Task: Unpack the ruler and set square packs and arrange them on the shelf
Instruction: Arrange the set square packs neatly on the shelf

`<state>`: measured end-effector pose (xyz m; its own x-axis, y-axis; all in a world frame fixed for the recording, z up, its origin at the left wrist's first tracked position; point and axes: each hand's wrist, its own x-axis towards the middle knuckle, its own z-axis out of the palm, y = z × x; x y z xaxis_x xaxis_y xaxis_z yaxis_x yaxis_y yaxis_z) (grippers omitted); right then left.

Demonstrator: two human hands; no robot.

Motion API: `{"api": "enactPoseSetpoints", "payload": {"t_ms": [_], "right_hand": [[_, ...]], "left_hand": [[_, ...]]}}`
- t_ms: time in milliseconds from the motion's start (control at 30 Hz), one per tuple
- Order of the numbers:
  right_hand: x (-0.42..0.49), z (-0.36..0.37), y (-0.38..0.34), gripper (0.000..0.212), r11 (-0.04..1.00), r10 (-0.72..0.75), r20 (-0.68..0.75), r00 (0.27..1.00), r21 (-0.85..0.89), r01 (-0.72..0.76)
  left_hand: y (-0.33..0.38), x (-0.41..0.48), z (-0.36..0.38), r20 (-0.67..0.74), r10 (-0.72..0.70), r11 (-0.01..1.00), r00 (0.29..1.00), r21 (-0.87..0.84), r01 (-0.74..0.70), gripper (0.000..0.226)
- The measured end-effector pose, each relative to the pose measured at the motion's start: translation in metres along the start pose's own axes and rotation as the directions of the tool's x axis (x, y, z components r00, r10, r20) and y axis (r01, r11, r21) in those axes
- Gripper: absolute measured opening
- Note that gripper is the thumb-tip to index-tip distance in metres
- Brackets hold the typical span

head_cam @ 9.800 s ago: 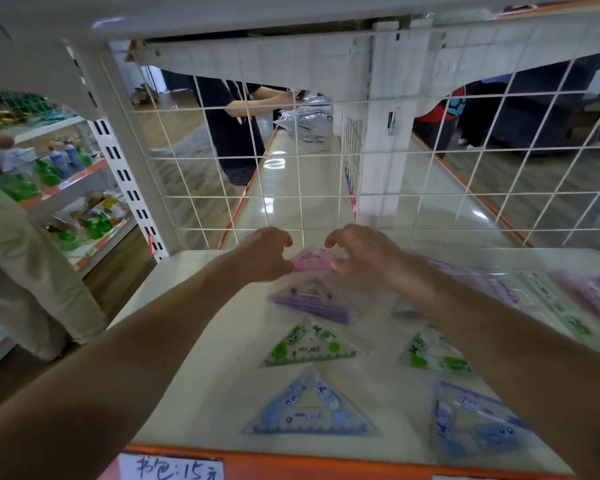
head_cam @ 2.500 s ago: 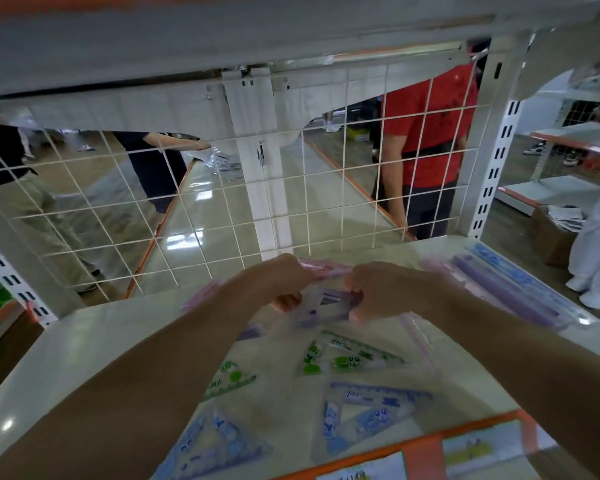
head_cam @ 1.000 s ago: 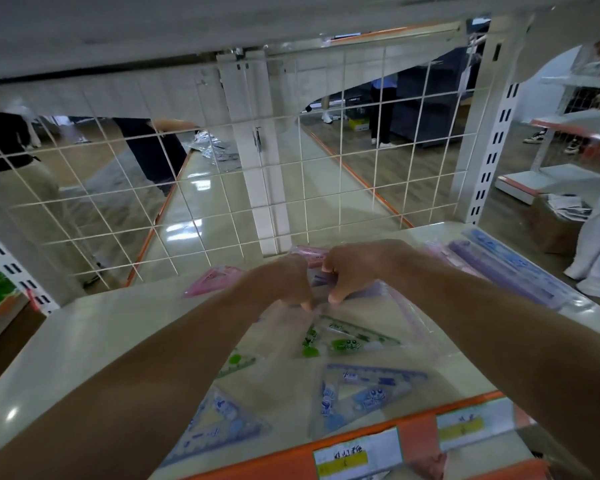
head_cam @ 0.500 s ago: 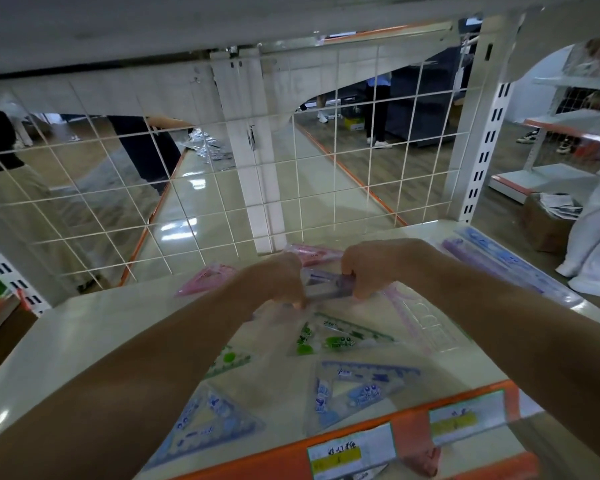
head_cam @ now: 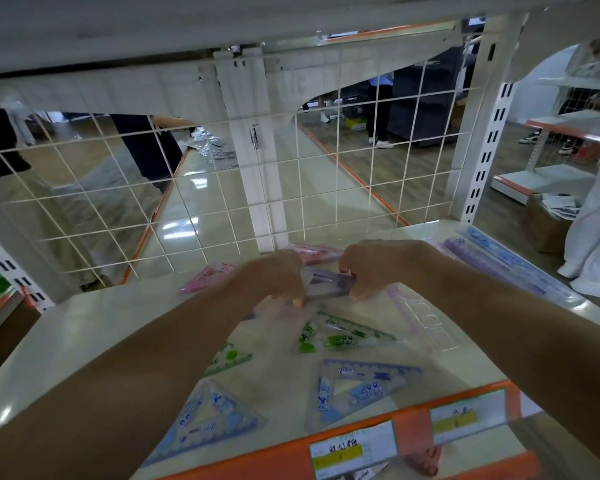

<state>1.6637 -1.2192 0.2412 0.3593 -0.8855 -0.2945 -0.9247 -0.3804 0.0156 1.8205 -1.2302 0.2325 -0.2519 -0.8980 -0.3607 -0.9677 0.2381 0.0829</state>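
White shelf [head_cam: 66, 341] boards ended at an orange front edge [head_cam: 257, 462] bearing two yellow-banded price labels [head_cam: 352, 448], their handwriting too blurred to read. Well behind that edge, the left hand [head_cam: 274, 275] and right hand [head_cam: 371, 265] each pinched one purple set square pack [head_cam: 326, 282]. Green [head_cam: 340, 337] and blue packs [head_cam: 357, 386] lay nearer the edge.
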Motion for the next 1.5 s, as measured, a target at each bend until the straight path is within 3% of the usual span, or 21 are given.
{"api": "enactPoseSetpoints", "payload": {"t_ms": [367, 500, 600, 667, 733, 800, 900, 1200, 1333, 1400, 1500], "right_hand": [[0.003, 0.002, -0.006, 0.022, 1.0, 0.02, -0.006, 1.0, -0.023, -0.02], [0.0, 0.001, 0.0, 0.039, 0.999, 0.048, 0.001, 0.999, 0.012, -0.048], [-0.021, -0.004, 0.004, 0.055, 0.994, 0.009, -0.065, 0.998, 0.106, -0.002], [-0.038, 0.001, 0.004, 0.049, 0.993, -0.053, -0.052, 0.997, 0.107, 0.058], [-0.052, 0.01, -0.001, 0.047, 0.988, -0.065, 0.053, 0.996, 0.145, 0.057], [-0.056, 0.022, -0.003, 0.024, 0.982, -0.054, 0.096, 0.994, 0.186, 0.035], [-0.054, 0.029, -0.005, 0.043, 0.99, -0.022, 0.046, 0.999, 0.143, 0.015], [-0.058, 0.023, -0.015, 0.04, 0.999, -0.052, -0.021, 0.998, 0.01, 0.052], [-0.057, 0.021, -0.016, 0.034, 0.999, -0.036, -0.012, 0.999, 0.007, 0.036], [-0.059, 0.02, -0.018, 0.016, 1.0, -0.031, 0.009, 0.999, 0.002, 0.031], [-0.062, 0.018, -0.016, 0.036, 1.0, -0.005, 0.055, 0.998, 0.007, 0.005]], "left_hand": [[0.005, -0.005, 0.004, -0.067, -0.009, 1.0, 0.998, 0.007, 0.01, 0.018], [0.002, -0.012, 0.0, -0.045, 0.003, 1.0, 0.999, 0.03, -0.001, 0.019], [-0.006, -0.031, -0.003, -0.113, 0.008, 1.0, 0.994, 0.004, -0.008, 0.052], [-0.01, -0.046, 0.001, -0.116, 0.05, 0.999, 0.992, -0.016, -0.052, 0.056], [-0.009, -0.06, 0.009, -0.031, 0.094, 0.995, 0.995, -0.026, -0.094, 0.06], [-0.004, -0.068, 0.019, 0.031, 0.096, 0.995, 0.995, -0.037, -0.095, 0.063], [0.002, -0.069, 0.03, 0.026, 0.114, 0.993, 0.993, 0.01, -0.114, 0.046], [0.005, -0.054, 0.043, -0.115, 0.12, 0.99, 0.986, -0.057, -0.127, 0.005], [0.006, -0.051, 0.043, -0.118, 0.126, 0.99, 0.985, -0.048, -0.132, 0.007], [0.007, -0.052, 0.043, -0.112, 0.12, 0.991, 0.986, -0.051, -0.127, 0.009], [0.01, -0.06, 0.037, -0.077, 0.109, 0.991, 0.991, -0.063, -0.114, 0.01]]}}
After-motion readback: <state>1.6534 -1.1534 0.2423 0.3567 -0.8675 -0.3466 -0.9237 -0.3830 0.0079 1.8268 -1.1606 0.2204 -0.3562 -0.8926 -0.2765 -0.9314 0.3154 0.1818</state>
